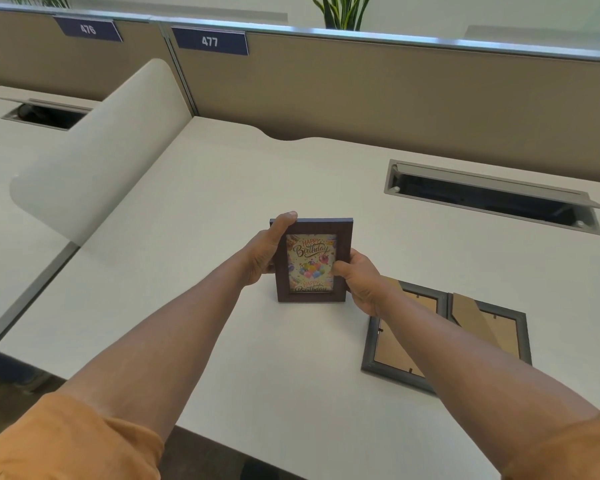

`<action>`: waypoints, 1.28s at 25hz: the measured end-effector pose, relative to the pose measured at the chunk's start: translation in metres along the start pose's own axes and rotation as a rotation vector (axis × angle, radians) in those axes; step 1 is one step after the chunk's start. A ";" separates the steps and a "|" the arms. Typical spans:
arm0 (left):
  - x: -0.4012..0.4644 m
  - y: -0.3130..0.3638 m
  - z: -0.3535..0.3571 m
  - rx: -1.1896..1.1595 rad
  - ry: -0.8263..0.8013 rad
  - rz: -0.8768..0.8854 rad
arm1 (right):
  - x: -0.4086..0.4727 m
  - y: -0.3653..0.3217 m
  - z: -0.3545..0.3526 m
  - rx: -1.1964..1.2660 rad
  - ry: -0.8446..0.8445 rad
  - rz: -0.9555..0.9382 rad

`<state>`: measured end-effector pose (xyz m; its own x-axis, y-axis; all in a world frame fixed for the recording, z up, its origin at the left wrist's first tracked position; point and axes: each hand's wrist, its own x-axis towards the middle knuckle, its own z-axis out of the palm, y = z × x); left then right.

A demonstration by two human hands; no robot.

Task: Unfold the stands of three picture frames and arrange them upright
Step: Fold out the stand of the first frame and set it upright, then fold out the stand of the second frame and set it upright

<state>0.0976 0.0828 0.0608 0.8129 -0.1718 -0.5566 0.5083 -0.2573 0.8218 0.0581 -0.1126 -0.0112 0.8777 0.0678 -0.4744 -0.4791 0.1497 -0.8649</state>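
Between both hands, left hand (264, 252) and right hand (361, 280) grip-clamped, brown frame (312, 261) stands upright.

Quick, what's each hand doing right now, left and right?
Left hand: closed on the left edge of the upright brown frame.
Right hand: closed on the same frame's right edge.

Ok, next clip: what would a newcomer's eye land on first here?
First the brown picture frame with its Happy Birthday card, upright mid-desk, gripped by the left hand and the right hand. Next, two grey frames lying face down side by side to its right, the right arm crossing the nearer one.
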 end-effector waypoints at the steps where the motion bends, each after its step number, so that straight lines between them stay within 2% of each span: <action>1: 0.000 0.000 0.000 0.006 0.002 0.006 | -0.001 -0.001 0.000 -0.004 0.004 -0.002; 7: -0.007 -0.002 -0.001 -0.013 0.030 0.014 | -0.013 -0.011 -0.009 -0.040 -0.006 -0.074; 9: -0.011 -0.001 0.001 -0.026 0.112 0.097 | -0.020 -0.017 -0.016 -0.088 0.013 -0.100; 11: -0.016 -0.001 0.006 0.061 0.386 0.326 | -0.027 -0.019 -0.023 -0.175 0.070 -0.140; 13: -0.020 -0.001 0.015 0.386 0.773 0.677 | -0.037 -0.015 -0.032 -0.292 0.186 -0.210; 14: -0.023 0.001 0.024 0.556 0.867 0.875 | -0.042 -0.012 -0.038 -0.347 0.250 -0.250; 15: -0.026 0.002 0.039 0.686 0.857 1.057 | -0.047 -0.009 -0.045 -0.405 0.309 -0.282; 16: -0.028 0.000 0.055 0.778 0.773 1.204 | -0.052 -0.006 -0.053 -0.470 0.353 -0.301; 17: -0.029 -0.004 0.074 0.839 0.665 1.302 | -0.058 -0.002 -0.062 -0.540 0.386 -0.305; 19: -0.030 -0.019 0.108 0.930 0.453 1.391 | -0.068 0.004 -0.082 -0.655 0.420 -0.276; 21: -0.029 -0.037 0.132 0.998 0.271 1.360 | -0.078 0.012 -0.101 -0.731 0.424 -0.230; 22: -0.026 -0.046 0.142 1.014 0.186 1.290 | -0.083 0.016 -0.109 -0.764 0.427 -0.204; 25: -0.016 -0.063 0.164 0.971 0.038 0.879 | -0.092 0.028 -0.125 -0.830 0.442 -0.123; 27: -0.011 -0.068 0.175 0.920 0.023 0.618 | -0.095 0.034 -0.130 -0.852 0.422 -0.084; 32: -0.004 -0.067 0.192 0.600 0.154 0.236 | -0.097 0.044 -0.129 -0.865 0.369 -0.047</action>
<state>0.0056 -0.0817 -0.0157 0.9370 -0.1623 -0.3094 0.1010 -0.7219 0.6846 -0.0495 -0.2400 -0.0240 0.9078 -0.2590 -0.3299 -0.4165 -0.6500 -0.6357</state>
